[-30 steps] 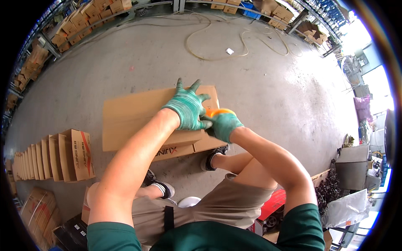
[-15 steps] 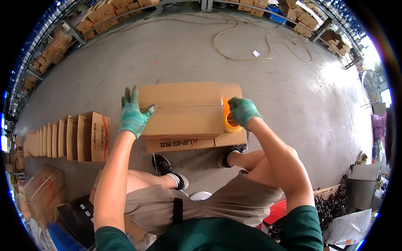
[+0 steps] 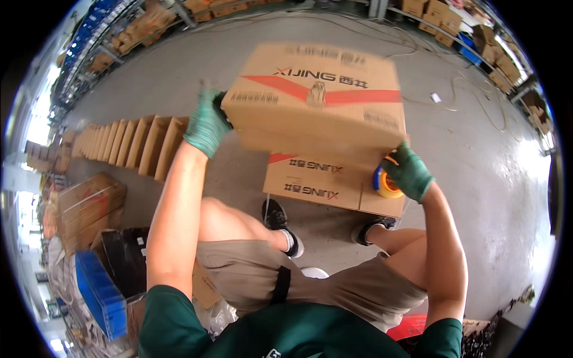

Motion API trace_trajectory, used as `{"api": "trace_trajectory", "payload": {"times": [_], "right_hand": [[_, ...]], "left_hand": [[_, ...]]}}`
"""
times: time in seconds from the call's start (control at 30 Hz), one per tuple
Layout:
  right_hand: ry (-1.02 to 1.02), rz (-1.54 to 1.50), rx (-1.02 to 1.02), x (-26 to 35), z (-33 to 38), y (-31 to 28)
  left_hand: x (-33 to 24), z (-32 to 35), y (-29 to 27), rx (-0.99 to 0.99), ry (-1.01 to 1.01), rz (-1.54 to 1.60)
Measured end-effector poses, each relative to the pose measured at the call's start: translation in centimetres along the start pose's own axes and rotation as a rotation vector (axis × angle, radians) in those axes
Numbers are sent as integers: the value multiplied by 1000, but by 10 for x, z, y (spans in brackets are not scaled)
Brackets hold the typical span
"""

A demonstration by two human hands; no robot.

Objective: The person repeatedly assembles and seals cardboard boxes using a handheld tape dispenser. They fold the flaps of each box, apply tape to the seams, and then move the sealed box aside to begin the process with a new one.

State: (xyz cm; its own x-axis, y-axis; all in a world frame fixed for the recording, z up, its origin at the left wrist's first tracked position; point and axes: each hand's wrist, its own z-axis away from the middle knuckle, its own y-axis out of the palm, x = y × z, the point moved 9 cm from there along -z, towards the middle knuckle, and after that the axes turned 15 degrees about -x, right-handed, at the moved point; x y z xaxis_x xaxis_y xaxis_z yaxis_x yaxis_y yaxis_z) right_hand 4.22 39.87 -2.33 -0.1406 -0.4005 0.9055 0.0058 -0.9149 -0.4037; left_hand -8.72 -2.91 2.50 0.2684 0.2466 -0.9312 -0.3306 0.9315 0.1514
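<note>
A cardboard box (image 3: 334, 122) with a red stripe is tilted up in front of me, slightly blurred by motion. My left hand (image 3: 207, 126), in a green glove, grips its left end; the fingertips are smeared. At the box's lower right corner, my gloved right hand (image 3: 412, 173) closes around an orange tape dispenser with a yellow roll (image 3: 391, 191), its fingers touching the box. Beneath lies another cardboard box (image 3: 310, 184), its near part showing between my feet and the raised one.
A row of open cartons (image 3: 134, 143) stands to the left. Nearer are flattened cardboard (image 3: 92, 209), a black box (image 3: 122, 259) and a blue crate (image 3: 100, 292). Shelves with small boxes (image 3: 441, 21) line the far side, and a pale hose (image 3: 286, 19) lies on the floor.
The upper box has gone from lying flat to being tipped up, showing its striped side. Both hands have shifted to its ends, the dispenser staying with my right hand. The view has swung left.
</note>
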Motion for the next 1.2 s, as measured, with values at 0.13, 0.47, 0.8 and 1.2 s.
{"api": "trace_trajectory", "payload": {"times": [0.13,0.47,0.8,1.2], "right_hand": [[102,-339,173,56,4,24],[-587,64,32,118,-28,98],[-295,178,153,77,-26,103],[64,838,166,0,-5,43]], "left_hand": [[-34,20,-54,56,-201,-94],[37,27,-207,-88,-276,-509],[263,0,-392,-705,-521,218],[284,-69,-392,-690,337,-303]]}}
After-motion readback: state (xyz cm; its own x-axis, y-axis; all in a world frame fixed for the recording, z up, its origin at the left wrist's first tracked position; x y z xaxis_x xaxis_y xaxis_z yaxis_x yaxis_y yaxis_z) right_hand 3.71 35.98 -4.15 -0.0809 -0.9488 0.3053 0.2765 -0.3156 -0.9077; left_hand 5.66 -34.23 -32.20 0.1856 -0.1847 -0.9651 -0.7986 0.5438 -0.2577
